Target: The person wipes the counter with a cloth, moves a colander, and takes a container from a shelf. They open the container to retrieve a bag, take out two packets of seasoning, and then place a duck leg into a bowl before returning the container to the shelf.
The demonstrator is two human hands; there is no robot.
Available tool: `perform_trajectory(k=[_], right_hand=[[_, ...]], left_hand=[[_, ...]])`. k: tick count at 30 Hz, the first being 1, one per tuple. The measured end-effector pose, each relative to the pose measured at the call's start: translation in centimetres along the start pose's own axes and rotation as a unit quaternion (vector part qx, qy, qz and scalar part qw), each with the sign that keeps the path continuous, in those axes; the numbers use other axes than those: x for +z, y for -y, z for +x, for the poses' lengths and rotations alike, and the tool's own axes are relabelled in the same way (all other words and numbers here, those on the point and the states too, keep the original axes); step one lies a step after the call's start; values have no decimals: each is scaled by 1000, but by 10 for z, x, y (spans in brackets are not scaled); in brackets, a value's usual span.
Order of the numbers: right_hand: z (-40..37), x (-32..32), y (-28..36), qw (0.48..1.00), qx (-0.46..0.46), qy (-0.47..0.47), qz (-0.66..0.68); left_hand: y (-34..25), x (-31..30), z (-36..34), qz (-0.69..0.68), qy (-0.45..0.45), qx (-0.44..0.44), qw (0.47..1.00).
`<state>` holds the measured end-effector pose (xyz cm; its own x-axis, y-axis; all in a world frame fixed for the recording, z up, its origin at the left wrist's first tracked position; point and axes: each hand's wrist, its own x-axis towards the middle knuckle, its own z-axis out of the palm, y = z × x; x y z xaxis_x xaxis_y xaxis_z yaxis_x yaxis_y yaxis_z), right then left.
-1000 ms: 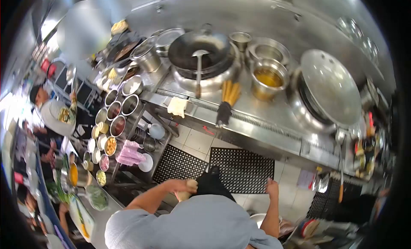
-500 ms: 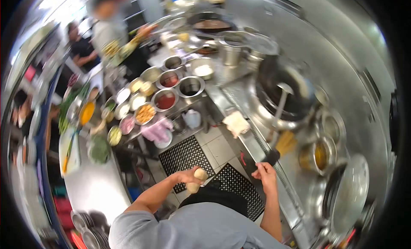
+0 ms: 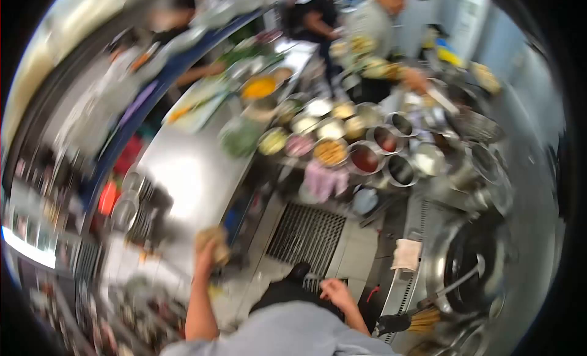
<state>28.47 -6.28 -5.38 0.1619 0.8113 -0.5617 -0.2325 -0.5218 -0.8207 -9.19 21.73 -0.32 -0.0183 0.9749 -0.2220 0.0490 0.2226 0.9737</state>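
Observation:
My left hand (image 3: 205, 258) is wrapped round a pale tan, rounded lump (image 3: 214, 238), beside the near end of the steel counter (image 3: 183, 178). Blur hides what kind of thing the lump is. In front of my body, low over the floor, my right hand (image 3: 333, 290) is loosely closed with nothing visible in it. A folded cloth (image 3: 406, 255) lies on the stove's edge, to the right of that hand. Farther right, a long-handled ladle (image 3: 468, 273) rests across a dark wok (image 3: 468, 258).
Several metal pots and bowls of sauces and ingredients crowd the far station, including a bowl of orange pieces (image 3: 331, 152). Pink cloth (image 3: 325, 180) hangs below them. Stacked metal pots (image 3: 127, 210) stand at left. A co-worker (image 3: 373, 38) reaches across at the back. A black mat (image 3: 307, 235) covers floor tiles.
The view has swung left, bringing more of the steel counter in. My left hand, with the tan lump, has moved out left towards the counter. My right hand is now farther from the stove edge.

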Motion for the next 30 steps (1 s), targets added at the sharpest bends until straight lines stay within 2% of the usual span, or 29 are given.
perform_trajectory(k=[1, 2, 3, 5, 6, 8, 9, 10, 13, 14, 16, 17, 18, 19, 20, 21, 22, 23, 25, 26, 27, 28, 29, 30], right_hand=[[-10, 5, 36, 998, 25, 7, -63], [-4, 2, 39, 996, 34, 0, -79], [0, 0, 36, 994, 50, 2, -98], [12, -5, 40, 997, 34, -19, -71], [17, -5, 43, 998, 29, -19, -59], [27, 0, 59, 997, 41, -34, -62], [32, 2, 72, 996, 47, -44, -63], [33, 6, 85, 995, 24, -45, -83], [34, 18, 112, 996, 30, -67, -58], [33, 22, 117, 995, 23, -79, -57], [38, 25, 115, 993, 33, -104, -52], [40, 27, 111, 992, 42, -100, -58], [46, 25, 108, 988, 38, -86, -123], [47, 31, 113, 992, 55, -84, -79], [56, 33, 118, 994, 70, -76, -40], [78, 26, 107, 985, 115, -110, -60], [83, 32, 124, 988, 79, -95, -97], [97, 21, 124, 977, 72, -63, -192], [146, 5, 117, 980, -74, 25, -182], [154, 14, 151, 970, -81, 52, -224], [155, 24, 183, 963, -147, 71, -214], [168, 26, 208, 979, -80, 86, -165], [181, 27, 228, 964, -153, 129, -175], [179, 33, 262, 947, -200, 152, -199]], left_hand=[[-35, -14, -9, 65, -46, 26, 997], [-4, -56, 17, 53, -143, 52, 987], [8, -89, 36, 118, -183, 46, 975], [-8, -100, 35, 149, -197, 93, 965], [11, -122, 47, 275, -199, 87, 937], [35, -149, 55, 411, -173, 3, 895], [38, -149, 63, 475, -156, -38, 865], [38, -152, 71, 495, -180, -122, 841], [-34, -90, 34, 574, -291, -75, 762], [-38, -87, 38, 572, -300, -61, 761], [-9, -113, 82, 532, -293, 143, 781], [4, -103, 98, 495, -299, 251, 776], [-38, -73, 92, 439, -209, 189, 853], [-82, -42, 82, 378, -130, 110, 910], [-121, -12, 78, 379, -71, 124, 914], [-146, 12, 73, 359, -22, 26, 933], [-126, 23, 73, 392, 4, 223, 892], [-166, 48, 48, 454, 43, 153, 877], [-150, 57, 18, 422, 38, 216, 879], [-145, 56, -1, 432, 33, 194, 880], [-142, 54, -25, 411, 13, 162, 897], [-127, 50, -48, 388, -39, 175, 904], [-105, 43, -74, 365, -82, 194, 907], [-83, 35, -103, 422, -103, 99, 895]])
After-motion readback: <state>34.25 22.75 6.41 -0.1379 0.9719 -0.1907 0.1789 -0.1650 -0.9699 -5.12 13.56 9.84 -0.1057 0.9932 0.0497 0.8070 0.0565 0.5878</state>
